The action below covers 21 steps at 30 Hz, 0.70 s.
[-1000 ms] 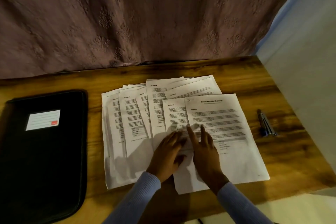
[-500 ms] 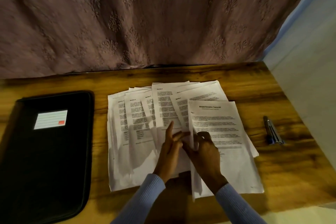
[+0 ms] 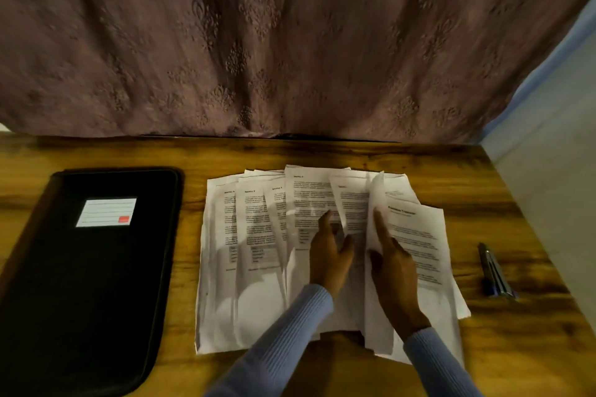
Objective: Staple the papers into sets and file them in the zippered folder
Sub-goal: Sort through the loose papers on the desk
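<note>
White papers (image 3: 258,255) fan lengthwise, apparently away from viewer.

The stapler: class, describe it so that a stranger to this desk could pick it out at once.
Start at the wooden desk and find the fan of white printed papers in its middle. To their right, alone on bare wood near the desk's edge, lies the small blue and silver metal stapler. Unlike the flat sheets and the black zippered folder far left, it is narrow and shiny.

Two bare hands, left hand (image 3: 329,255) and right hand (image 3: 392,271); both arms in light blue ribbed knit long sleeves (image 3: 290,332) with snug cuffs at wrists.
</note>
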### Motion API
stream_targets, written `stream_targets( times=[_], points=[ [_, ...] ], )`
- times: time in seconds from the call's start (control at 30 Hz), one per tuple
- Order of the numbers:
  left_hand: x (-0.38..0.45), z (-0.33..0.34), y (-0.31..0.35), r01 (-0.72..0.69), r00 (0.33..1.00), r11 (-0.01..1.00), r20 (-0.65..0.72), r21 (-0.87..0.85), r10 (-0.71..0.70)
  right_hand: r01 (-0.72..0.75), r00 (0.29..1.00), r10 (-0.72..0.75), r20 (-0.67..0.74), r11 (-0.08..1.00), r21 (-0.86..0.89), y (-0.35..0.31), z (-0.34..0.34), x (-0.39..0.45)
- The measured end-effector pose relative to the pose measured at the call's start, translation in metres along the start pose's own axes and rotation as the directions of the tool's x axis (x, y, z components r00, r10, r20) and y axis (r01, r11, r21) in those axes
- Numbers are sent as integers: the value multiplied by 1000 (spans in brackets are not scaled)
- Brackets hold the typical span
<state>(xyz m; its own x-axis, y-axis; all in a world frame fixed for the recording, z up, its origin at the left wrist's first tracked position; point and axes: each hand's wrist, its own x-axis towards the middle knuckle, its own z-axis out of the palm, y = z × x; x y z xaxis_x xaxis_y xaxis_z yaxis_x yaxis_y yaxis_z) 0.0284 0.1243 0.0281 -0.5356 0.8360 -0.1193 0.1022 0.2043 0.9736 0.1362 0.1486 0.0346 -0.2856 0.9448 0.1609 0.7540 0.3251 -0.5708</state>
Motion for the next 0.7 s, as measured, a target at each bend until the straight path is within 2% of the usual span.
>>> stream_targets(
  times=[0.07,0.17,0.2,0.27,0.37,0.5,0.57,0.7],
  points=[
    [2,2,2,25,1000,999,-6,-45,-26,38,999,-36,36,998,-50,0,1,3],
    [6,2,-2,132,991,959,30,-253,-129,87,991,-74,113,990,-110,1,6,4],
    [7,2,-3,157,988,948,49,-275,-150,114,986,-96,135,984,-135,2,9,5],
    [9,1,-5,222,974,939,96,-261,-203,144,978,-111,174,971,-191,1,14,6],
    [11,0,-7,279,960,937,95,-209,-264,83,987,-60,150,985,-149,2,18,10],
    [15,0,-8,219,976,967,32,-129,-216,32,995,-20,100,993,-117,-1,17,12],
    [13,-4,-9,190,980,972,-24,-139,-196,-16,995,28,100,993,-118,-4,9,14],
    [2,-32,-17,216,965,956,-104,-200,-240,-61,988,79,129,989,-134,2,-3,18]
  ],
)
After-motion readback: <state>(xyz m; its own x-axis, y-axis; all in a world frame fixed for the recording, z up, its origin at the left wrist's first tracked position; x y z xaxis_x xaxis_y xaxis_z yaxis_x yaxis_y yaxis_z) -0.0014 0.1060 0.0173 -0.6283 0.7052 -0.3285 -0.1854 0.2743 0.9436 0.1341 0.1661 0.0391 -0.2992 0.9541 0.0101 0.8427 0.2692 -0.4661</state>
